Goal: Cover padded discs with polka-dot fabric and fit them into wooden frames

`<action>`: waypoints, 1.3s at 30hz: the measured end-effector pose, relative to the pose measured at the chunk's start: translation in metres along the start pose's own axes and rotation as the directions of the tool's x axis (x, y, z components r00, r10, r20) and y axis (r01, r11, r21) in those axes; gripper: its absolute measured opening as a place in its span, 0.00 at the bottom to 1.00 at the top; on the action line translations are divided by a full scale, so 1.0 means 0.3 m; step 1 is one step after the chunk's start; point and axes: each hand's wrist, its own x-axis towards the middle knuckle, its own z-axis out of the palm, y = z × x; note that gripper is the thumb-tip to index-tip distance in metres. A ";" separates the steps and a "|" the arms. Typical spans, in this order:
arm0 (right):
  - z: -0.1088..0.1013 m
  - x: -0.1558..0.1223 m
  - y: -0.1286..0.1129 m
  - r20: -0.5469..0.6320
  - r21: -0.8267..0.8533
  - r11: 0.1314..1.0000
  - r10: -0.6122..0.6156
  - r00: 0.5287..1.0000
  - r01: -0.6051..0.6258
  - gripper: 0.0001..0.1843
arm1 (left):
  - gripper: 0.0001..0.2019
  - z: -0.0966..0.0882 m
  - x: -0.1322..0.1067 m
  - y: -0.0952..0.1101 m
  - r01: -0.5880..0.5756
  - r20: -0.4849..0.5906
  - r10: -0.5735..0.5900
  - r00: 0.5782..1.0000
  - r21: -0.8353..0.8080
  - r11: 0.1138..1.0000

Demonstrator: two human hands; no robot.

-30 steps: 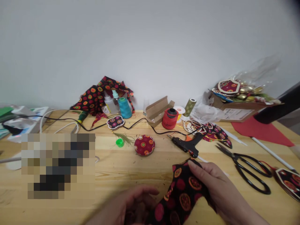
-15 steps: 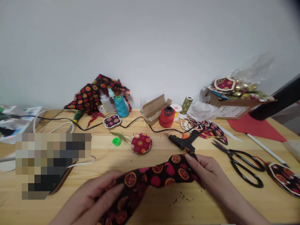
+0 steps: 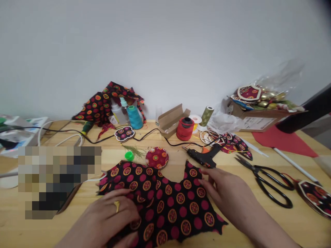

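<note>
A dark cloth with magenta dots and round orange motifs point(image 3: 176, 210) lies spread over the front of the table, its edges jagged and with a curved notch at the top. My left hand point(image 3: 113, 210), a gold ring on one finger, has its fingers curled over the cloth's left part, where the fabric is creased. At the right edge, my right hand point(image 3: 222, 193) holds the cloth between thumb and fingers; the exact fingertip contact is partly hidden. Just beyond the cloth sits a round red fabric-covered piece point(image 3: 157, 157), beside a small green cap point(image 3: 129, 156).
A black glue gun point(image 3: 203, 156) lies behind my right hand, with black-handled scissors point(image 3: 266, 179) farther right. Thread spools, including a red one point(image 3: 185, 129), and an open cardboard box point(image 3: 172, 120) stand by the wall. A blurred-out object point(image 3: 59, 182) is at left.
The cloth, previously stretched as a folded strip between both hands, is now opened out flat on the table. My left hand has turned palm down over it.
</note>
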 end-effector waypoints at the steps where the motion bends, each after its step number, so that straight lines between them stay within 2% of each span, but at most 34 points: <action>1: -0.011 0.015 -0.020 -0.032 -0.014 0.999 -0.032 0.999 0.032 0.08 | 0.11 0.006 0.010 -0.006 0.015 0.000 -0.015 1.000 -0.004 1.000; 3: -0.025 0.054 -0.070 -0.044 -0.005 0.992 -0.129 0.991 0.129 0.08 | 0.11 0.027 0.035 -0.022 0.050 -0.020 -0.049 0.999 0.054 0.997; 5: -0.025 0.105 -0.123 -0.048 0.011 0.971 -0.238 0.970 0.239 0.07 | 0.12 0.058 0.057 -0.034 0.077 -0.034 -0.072 0.997 0.191 0.979; 7: -0.011 0.160 -0.169 -0.055 0.029 0.942 -0.333 0.941 0.335 0.06 | 0.17 0.092 0.067 -0.035 0.132 0.003 -0.141 0.990 0.337 0.932; 10: 0.027 0.234 -0.218 -0.032 0.039 0.906 -0.419 0.907 0.421 0.10 | 0.19 0.120 0.057 -0.013 0.175 0.061 -0.224 0.973 0.445 0.879; 15: 0.100 0.301 -0.253 -0.037 0.058 0.883 -0.464 0.885 0.465 0.25 | 0.19 0.105 0.053 0.016 0.329 0.132 -0.440 0.888 0.486 0.810; 16: 0.114 0.306 -0.256 -0.046 0.063 0.883 -0.464 0.885 0.466 0.27 | 0.19 0.104 0.060 0.013 0.345 0.122 -0.454 0.883 0.489 0.801; 21: 0.161 0.317 -0.253 -0.084 0.086 0.876 -0.469 0.879 0.475 0.34 | 0.13 0.122 0.116 -0.037 0.376 0.009 -0.420 0.907 0.431 0.820; 26: 0.173 0.317 -0.247 -0.102 0.116 0.865 -0.478 0.872 0.488 0.31 | 0.12 0.139 0.159 -0.099 0.439 -0.070 -0.444 0.893 0.351 0.827; 31: 0.169 0.310 -0.244 -0.114 0.131 0.868 -0.467 0.877 0.479 0.31 | 0.17 0.181 0.172 -0.139 0.511 -0.192 -0.476 0.858 0.237 0.826; 36: 0.174 0.304 -0.232 -0.133 0.101 0.862 -0.484 0.865 0.497 0.36 | 0.18 0.205 0.156 -0.152 0.513 -0.208 -0.479 0.853 0.165 0.842; 39: 0.173 0.300 -0.228 -0.135 0.061 0.843 -0.524 0.841 0.535 0.28 | 0.18 0.206 0.151 -0.157 0.502 -0.191 -0.474 0.860 0.142 0.853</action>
